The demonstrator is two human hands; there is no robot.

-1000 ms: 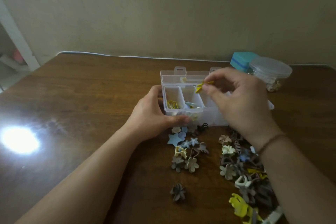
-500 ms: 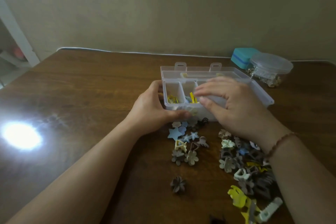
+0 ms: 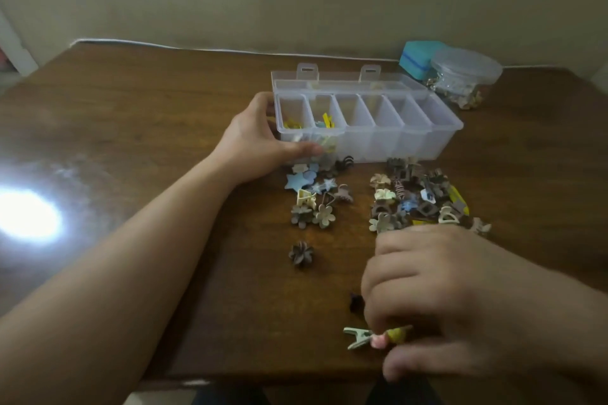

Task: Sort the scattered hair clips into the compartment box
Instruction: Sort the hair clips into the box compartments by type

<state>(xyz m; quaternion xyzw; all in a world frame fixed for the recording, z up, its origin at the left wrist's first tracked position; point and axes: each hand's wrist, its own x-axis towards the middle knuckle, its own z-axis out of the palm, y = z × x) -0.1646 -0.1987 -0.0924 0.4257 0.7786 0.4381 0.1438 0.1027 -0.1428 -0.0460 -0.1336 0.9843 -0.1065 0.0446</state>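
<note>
A clear compartment box stands open on the wooden table, with several yellow and blue clips in its two leftmost compartments. My left hand grips the box's left end, thumb along the front wall. My right hand is low near the table's front edge, fingers curled down onto a pale green clip and a yellow clip. Scattered hair clips lie in two heaps: a left heap of stars and flowers, and a right heap. A lone brown flower clip sits apart.
A teal box and a clear lidded jar stand at the back right by the wall. A small black clip lies left of my right hand. A bright light reflection glares on the table at left.
My right hand dropped the yellow clip into the second compartment, then drew back to the table's front edge onto the green and yellow clips. My left hand stayed on the box.
</note>
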